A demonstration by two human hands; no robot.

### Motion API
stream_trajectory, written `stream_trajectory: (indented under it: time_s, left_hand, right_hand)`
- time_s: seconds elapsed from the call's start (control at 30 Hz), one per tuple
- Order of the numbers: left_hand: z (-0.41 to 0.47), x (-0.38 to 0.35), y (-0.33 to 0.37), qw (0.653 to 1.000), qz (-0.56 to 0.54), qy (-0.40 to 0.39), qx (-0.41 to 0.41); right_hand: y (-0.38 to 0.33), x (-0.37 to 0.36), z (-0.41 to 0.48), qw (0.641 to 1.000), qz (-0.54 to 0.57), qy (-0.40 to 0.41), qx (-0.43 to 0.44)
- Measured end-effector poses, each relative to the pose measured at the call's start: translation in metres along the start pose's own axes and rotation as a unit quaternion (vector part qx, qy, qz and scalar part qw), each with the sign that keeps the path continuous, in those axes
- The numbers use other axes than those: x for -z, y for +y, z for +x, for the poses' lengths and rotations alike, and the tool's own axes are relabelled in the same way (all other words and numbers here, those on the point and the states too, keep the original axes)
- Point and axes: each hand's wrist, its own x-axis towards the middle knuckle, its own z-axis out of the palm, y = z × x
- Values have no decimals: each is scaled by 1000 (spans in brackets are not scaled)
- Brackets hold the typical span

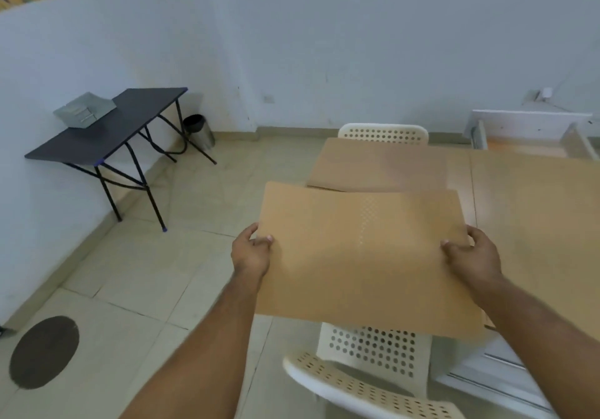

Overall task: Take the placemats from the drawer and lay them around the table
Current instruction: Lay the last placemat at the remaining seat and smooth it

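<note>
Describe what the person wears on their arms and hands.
Nothing worn shows. The left hand and right hand are ungloved, with no rings visible. The left forearm and right forearm are bare to the frame edge: no sleeves, watch or bracelet.

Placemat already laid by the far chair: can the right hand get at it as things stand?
Probably not yet: the right hand and left hand both grip the held placemat, which hangs in the air in front of the laid placemat.
</note>
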Motion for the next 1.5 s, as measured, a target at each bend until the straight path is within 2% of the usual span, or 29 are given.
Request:
stream_trajectory:
  time_s: [0.2, 0.47, 0.73, 1.03, 1.17, 1.33, 1.5]
  left_hand:
    - [53, -3, -6, 999, 29, -46, -7]
    - [98, -52, 5, 993, 75, -79, -38]
    - [133, -111, -1, 987, 117, -106, -33]
    - [150, -131, -18, 976, 191, -104, -29]
    - [155, -136, -20, 960, 242, -122, -66]
    - [159, -138, -27, 919, 340, -143, -141]
    - [159, -142, -35, 880, 409, -169, -175]
  right_hand:
    - [-6, -32, -13, 997, -44, 67, -23]
    - [-1, -53, 29, 990, -99, 99, -28]
    - [23, -71, 73, 983, -149, 85, -58]
    - [42, -85, 96, 971, -215, 81, -69]
    - [46, -86, 105, 971, -221, 74, -58]
    - [55, -87, 109, 961, -264, 57, -49]
    - [56, -98, 109, 925, -377, 21, -37]
